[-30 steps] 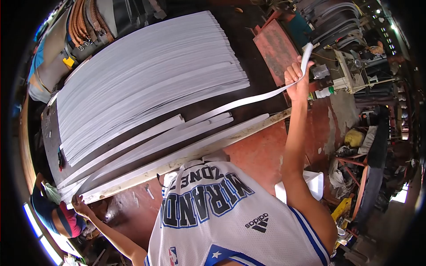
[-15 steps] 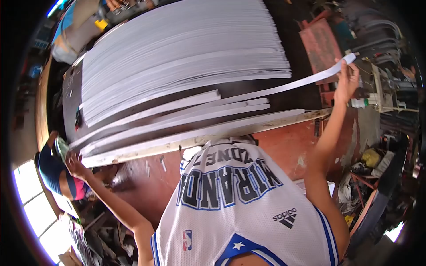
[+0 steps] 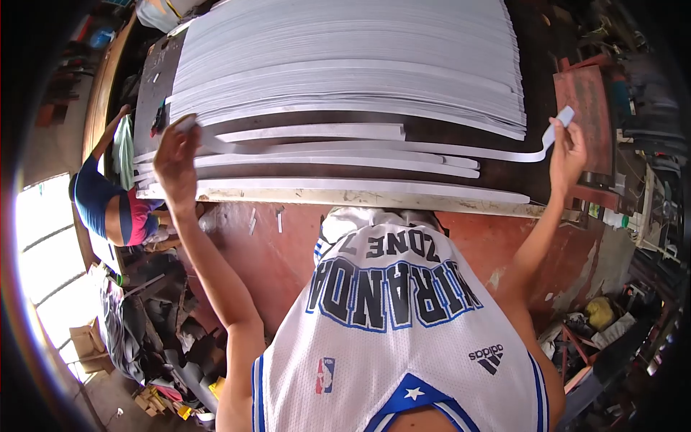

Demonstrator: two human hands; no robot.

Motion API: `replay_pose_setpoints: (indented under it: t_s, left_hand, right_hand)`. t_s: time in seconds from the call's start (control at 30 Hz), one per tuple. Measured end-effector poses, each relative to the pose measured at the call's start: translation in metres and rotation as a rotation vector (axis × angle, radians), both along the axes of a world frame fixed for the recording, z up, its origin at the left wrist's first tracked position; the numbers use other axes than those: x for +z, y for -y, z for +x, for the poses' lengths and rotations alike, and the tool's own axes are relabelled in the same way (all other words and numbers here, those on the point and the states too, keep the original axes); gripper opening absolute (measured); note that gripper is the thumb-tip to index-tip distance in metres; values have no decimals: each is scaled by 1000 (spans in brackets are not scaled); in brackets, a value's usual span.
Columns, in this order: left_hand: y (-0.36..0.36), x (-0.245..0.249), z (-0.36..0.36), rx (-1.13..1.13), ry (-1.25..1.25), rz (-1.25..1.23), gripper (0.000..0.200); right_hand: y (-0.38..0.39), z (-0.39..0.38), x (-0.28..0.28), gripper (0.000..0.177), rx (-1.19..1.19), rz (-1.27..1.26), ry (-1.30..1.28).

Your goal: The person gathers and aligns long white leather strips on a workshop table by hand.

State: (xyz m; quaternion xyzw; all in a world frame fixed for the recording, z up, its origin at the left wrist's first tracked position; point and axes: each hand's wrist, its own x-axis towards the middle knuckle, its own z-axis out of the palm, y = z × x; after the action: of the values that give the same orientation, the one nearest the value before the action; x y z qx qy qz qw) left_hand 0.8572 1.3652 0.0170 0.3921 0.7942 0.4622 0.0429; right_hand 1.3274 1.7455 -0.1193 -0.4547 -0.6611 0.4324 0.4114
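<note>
A long white strip (image 3: 475, 151) stretches across the front of the table and sags between my hands. My right hand (image 3: 568, 155) pinches its right end, which sticks up past the fingers. At the other side, my left hand (image 3: 177, 158) is closed on the strip's left end, raised and slightly blurred. Behind the strip lies a broad stack of similar white strips (image 3: 345, 57) with uneven ends. Several loose strips (image 3: 345, 160) rest nearer me, and another strip (image 3: 360, 190) lies along the table's front edge.
The dark tabletop (image 3: 468, 133) has a pale wooden front edge (image 3: 302, 195). A person in a blue top (image 3: 97, 191) is bent over at the left. Scraps and bags (image 3: 144, 317) clutter the lower left floor. A red board (image 3: 583, 108) stands at the right.
My left hand has lifted and moved right, raising the strip's left end off the table. My right hand has come down a little, and the strip now hangs slacker. The camera view has shifted.
</note>
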Motion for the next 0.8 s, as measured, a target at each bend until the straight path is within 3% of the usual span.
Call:
replay_pose_setpoints:
  t_s: [0.07, 0.13, 0.2, 0.27, 0.3, 0.33, 0.47, 0.6, 0.67, 0.73, 0.8]
  left_hand:
    - [-21, -5, 26, -21, 94, -19, 16]
    - [-47, -16, 52, -81, 303, 53, 15]
    - [-72, -19, 79, -197, 372, -42, 16]
    - [-98, -26, 105, -259, 316, -93, 15]
    - [-107, -30, 116, -283, 371, -80, 14]
    - [-113, -34, 123, -312, 430, -65, 14]
    - [-123, -47, 147, -342, 662, -81, 15]
    - [-120, -59, 157, -463, 736, -90, 18]
    - [-112, -56, 148, -532, 667, -262, 16]
    - [-98, -60, 130, -612, 654, -351, 18]
    - [-83, -67, 107, -641, 695, -365, 19]
  right_hand:
    - [24, -34, 18, 24, -75, 62, 165]
    - [41, -64, 27, 27, -19, 325, 244]
    - [63, -96, 27, 26, 109, 298, 84]
    - [94, -127, 36, 24, 349, -58, -5]
    - [112, -145, 48, 26, 485, -275, -235]
    - [124, -159, 54, 25, 573, -387, -241]
    - [141, -182, 66, 19, 720, -402, -299]
    - [133, -182, 56, 8, 503, -418, -402]
    - [116, -171, 60, 13, 346, -349, -410]
    - [89, -150, 59, 18, 125, -185, -249]
    - [42, -107, 43, 22, -5, -228, -370]
